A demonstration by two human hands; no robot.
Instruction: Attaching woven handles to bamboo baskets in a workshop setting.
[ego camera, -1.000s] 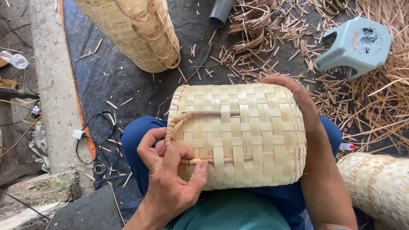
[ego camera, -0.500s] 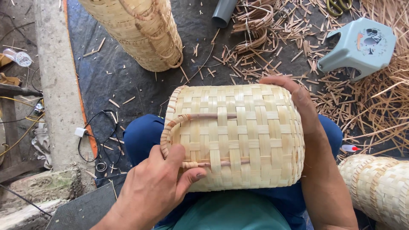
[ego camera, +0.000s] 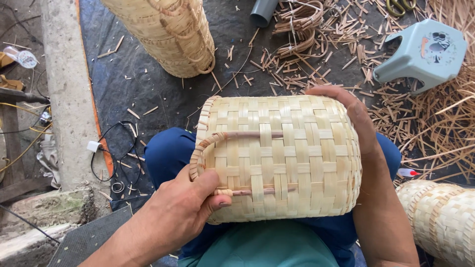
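Note:
A pale woven bamboo basket lies on its side across my lap, on blue trousers. Two brown rattan strips run through its weave, and a wrapped handle loop curves at its left end. My left hand grips the basket's lower left edge by that loop, thumb pressed near the lower strip. My right hand wraps over the basket's far right end and steadies it.
A tall woven basket lies at the top. Another woven basket rests at the lower right. A pale blue plastic stool stands among scattered bamboo strips. A grey pipe, scissors, a white charger cable and a concrete curb are nearby.
My left hand slid down and closed on the basket's lower left edge, fingers no longer spread over the handle loop. The basket and right hand stayed nearly still.

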